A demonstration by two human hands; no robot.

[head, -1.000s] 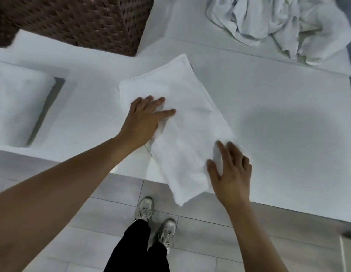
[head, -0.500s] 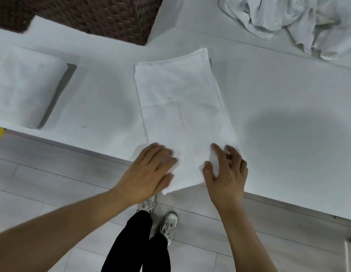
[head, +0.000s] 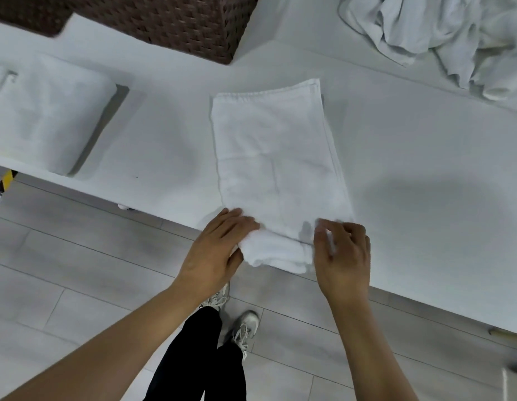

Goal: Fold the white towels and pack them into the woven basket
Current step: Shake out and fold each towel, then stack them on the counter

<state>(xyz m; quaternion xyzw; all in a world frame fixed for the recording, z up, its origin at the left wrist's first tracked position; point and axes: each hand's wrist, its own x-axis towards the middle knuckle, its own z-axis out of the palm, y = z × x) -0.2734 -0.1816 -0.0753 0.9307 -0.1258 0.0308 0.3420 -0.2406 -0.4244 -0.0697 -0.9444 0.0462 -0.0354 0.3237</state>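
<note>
The step in hand looks like the next fold of the towel [head: 276, 160]: its near end hangs over the edge of the white surface [head: 425, 169] and both hands have taken hold of it there, at about 6 o'clock of the towel. To do it well, I judge both corners should rise together and travel toward 12 o'clock, landing square on the hemmed far edge so the layers match. A flat palm run over the fold afterwards would press out trapped air. If one side leads, the stacked layers along the 3 o'clock edge are likely to skew.

The left hand [head: 219, 250] curls around the near left corner, fingers on top and thumb beside the bunched overhang. The right hand [head: 341, 256] has its fingers bent over the near right corner in a pinching grip; exactly how much cloth it holds is blurred.

The towel is a plain white terry rectangle, already doubled, with a stitched hem at the far end, faint crease lines across the middle and layered edges showing on its right side. It lies in the middle of the surface. The woven basket [head: 176, 21], dark brown, stands at 11 o'clock of it. A folded towel [head: 46, 117] sits at 9 o'clock and a crumpled pile of towels [head: 442, 33] at 2 o'clock.
</note>
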